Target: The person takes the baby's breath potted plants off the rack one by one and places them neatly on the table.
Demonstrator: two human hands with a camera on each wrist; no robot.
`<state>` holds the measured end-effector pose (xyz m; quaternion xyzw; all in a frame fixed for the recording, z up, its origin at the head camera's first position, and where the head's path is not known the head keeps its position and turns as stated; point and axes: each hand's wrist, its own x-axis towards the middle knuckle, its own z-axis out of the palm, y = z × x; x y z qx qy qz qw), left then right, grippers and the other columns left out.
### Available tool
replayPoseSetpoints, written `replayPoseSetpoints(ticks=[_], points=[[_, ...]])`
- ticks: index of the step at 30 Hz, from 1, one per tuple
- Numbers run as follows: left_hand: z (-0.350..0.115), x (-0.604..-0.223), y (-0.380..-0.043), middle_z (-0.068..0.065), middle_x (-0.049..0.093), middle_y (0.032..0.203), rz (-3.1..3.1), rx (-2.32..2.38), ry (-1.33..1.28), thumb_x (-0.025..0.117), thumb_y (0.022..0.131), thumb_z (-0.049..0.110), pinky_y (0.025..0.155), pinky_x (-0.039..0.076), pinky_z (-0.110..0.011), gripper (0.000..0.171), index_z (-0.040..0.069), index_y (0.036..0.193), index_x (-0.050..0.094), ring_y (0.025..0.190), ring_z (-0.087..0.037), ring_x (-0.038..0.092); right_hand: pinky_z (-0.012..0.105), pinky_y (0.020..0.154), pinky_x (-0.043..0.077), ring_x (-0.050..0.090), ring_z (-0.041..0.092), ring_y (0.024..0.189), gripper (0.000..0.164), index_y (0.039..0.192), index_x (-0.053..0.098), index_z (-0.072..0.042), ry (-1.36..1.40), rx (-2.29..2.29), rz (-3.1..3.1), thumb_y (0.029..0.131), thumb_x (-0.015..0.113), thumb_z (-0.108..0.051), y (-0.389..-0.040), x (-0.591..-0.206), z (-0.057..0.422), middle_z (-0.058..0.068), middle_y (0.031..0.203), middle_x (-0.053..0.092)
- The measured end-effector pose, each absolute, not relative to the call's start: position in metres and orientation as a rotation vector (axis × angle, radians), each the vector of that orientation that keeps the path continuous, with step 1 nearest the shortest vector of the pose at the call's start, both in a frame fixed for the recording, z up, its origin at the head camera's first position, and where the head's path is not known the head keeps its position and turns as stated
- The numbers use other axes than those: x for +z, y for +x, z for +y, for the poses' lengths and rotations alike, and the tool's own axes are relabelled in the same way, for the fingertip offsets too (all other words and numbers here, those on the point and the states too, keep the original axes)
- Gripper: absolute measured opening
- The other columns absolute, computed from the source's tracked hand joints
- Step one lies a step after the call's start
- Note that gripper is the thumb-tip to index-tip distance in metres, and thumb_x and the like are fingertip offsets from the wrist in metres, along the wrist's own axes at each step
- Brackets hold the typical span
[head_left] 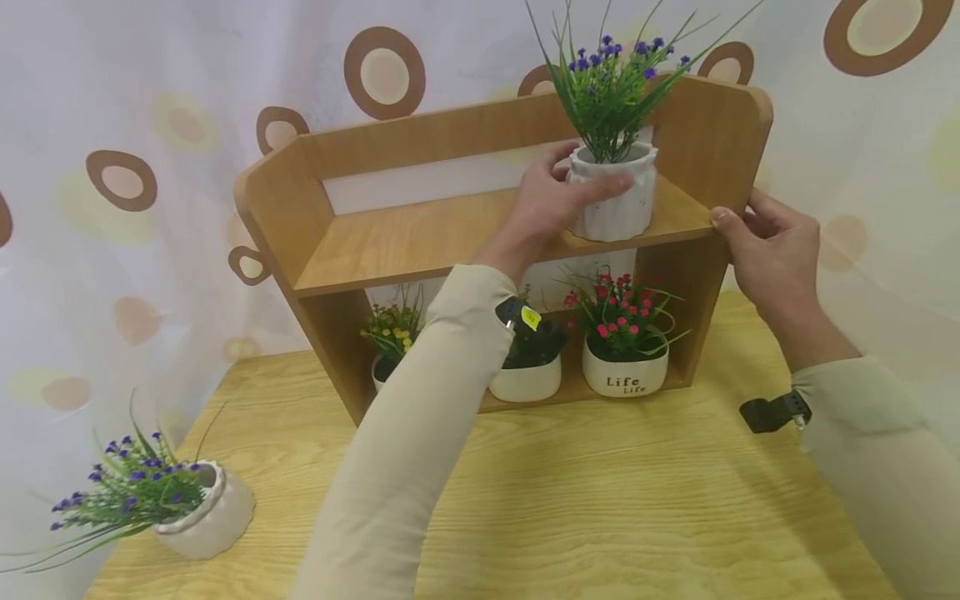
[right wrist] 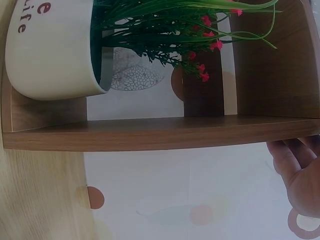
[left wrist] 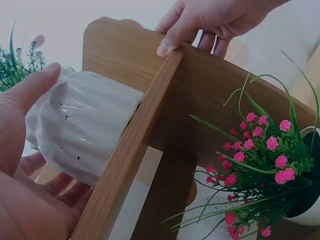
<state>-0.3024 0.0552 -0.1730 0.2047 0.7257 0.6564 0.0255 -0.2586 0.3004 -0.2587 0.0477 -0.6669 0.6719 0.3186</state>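
My left hand (head_left: 546, 200) grips a white ceramic flower pot (head_left: 617, 208) with purple flowers, thumb across its front and fingers round its far side. The pot stands upright at the right end of the upper board of a wooden shelf (head_left: 420, 242). In the left wrist view, the pot's base (left wrist: 112, 150) meets the board's edge. With my right hand (head_left: 783, 254) I hold the shelf's right side panel (head_left: 720, 142), thumb at the front edge and fingers on the outer face. Those fingers show against the panel in the right wrist view.
Below, a cream pot with pink flowers (head_left: 626, 375), another cream pot (head_left: 527, 383) and a yellow-flowered plant (head_left: 393, 329) line the lower shelf, partly behind my left sleeve. A second white pot with purple flowers (head_left: 217, 521) sits tilted at the table's left. A patterned curtain (head_left: 187, 275) hangs behind.
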Motion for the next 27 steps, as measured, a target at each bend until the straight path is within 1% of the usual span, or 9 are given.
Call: replayPoseSetpoints(ticks=[3, 7, 9, 14, 18, 22, 27], points=[[0.0555, -0.1723, -0.3020, 0.004, 0.058, 0.126, 2.270, 2.022, 0.610, 0.085, 0.081, 0.024, 0.086, 0.053, -0.029, 0.073, 0.025, 0.144, 0.048, 0.111, -0.014, 0.056, 0.016, 0.069, 0.054, 0.069, 0.007, 0.097, 0.043, 0.131, 0.068, -0.011, 0.149, 1.799, -1.721, 0.089, 0.076, -0.008, -0.2586, -0.2588, 0.2990, 0.004, 0.120, 0.071], [0.0541, -0.1720, -0.3014, 0.003, 0.059, 0.126, 2.280, 2.026, 0.602, 0.085, 0.082, 0.025, 0.088, 0.053, -0.030, 0.069, 0.024, 0.142, 0.051, 0.110, -0.015, 0.057, 0.016, 0.069, 0.054, 0.069, 0.007, 0.098, 0.042, 0.130, 0.068, -0.012, 0.143, 1.776, -1.736, 0.089, 0.076, -0.009, -0.2593, -0.2584, 0.2975, 0.004, 0.120, 0.071], [0.0530, -0.1721, -0.3011, 0.002, 0.059, 0.126, 2.284, 2.024, 0.611, 0.084, 0.083, 0.025, 0.088, 0.053, -0.031, 0.067, 0.023, 0.142, 0.052, 0.110, -0.015, 0.057, 0.016, 0.069, 0.054, 0.068, 0.009, 0.101, 0.042, 0.131, 0.068, -0.013, 0.132, 1.756, -1.758, 0.090, 0.075, -0.009, -0.2597, -0.2580, 0.2970, 0.006, 0.123, 0.069], [0.0516, -0.1726, -0.3010, 0.002, 0.060, 0.125, 2.296, 2.001, 0.629, 0.084, 0.083, 0.026, 0.088, 0.052, -0.030, 0.066, 0.022, 0.142, 0.054, 0.110, -0.014, 0.057, 0.018, 0.072, 0.054, 0.067, 0.012, 0.106, 0.043, 0.133, 0.066, -0.015, 0.109, 1.714, -1.805, 0.091, 0.074, -0.011, -0.2596, -0.2575, 0.2971, 0.009, 0.129, 0.066], [0.0524, -0.1726, -0.3013, 0.004, 0.060, 0.124, 2.299, 1.988, 0.624, 0.085, 0.083, 0.028, 0.089, 0.051, -0.029, 0.066, 0.023, 0.141, 0.054, 0.110, -0.013, 0.057, 0.018, 0.072, 0.054, 0.067, 0.012, 0.106, 0.043, 0.133, 0.066, -0.014, 0.106, 1.697, -1.811, 0.091, 0.074, -0.012, -0.2594, -0.2586, 0.2975, 0.009, 0.128, 0.067], [0.0528, -0.1724, -0.3011, 0.005, 0.060, 0.126, 2.307, 1.978, 0.616, 0.085, 0.082, 0.029, 0.091, 0.050, -0.029, 0.067, 0.022, 0.141, 0.054, 0.111, -0.013, 0.056, 0.017, 0.071, 0.054, 0.068, 0.011, 0.104, 0.043, 0.132, 0.067, -0.013, 0.108, 1.704, -1.801, 0.091, 0.075, -0.012, -0.2596, -0.2594, 0.2970, 0.008, 0.127, 0.068], [0.0518, -0.1725, -0.3011, 0.005, 0.060, 0.126, 2.323, 1.968, 0.615, 0.084, 0.083, 0.030, 0.093, 0.050, -0.030, 0.067, 0.021, 0.142, 0.054, 0.113, -0.013, 0.056, 0.017, 0.069, 0.055, 0.069, 0.007, 0.096, 0.043, 0.132, 0.067, -0.011, 0.123, 1.758, -1.767, 0.090, 0.076, -0.011, -0.2594, -0.2600, 0.2957, 0.005, 0.120, 0.071]])
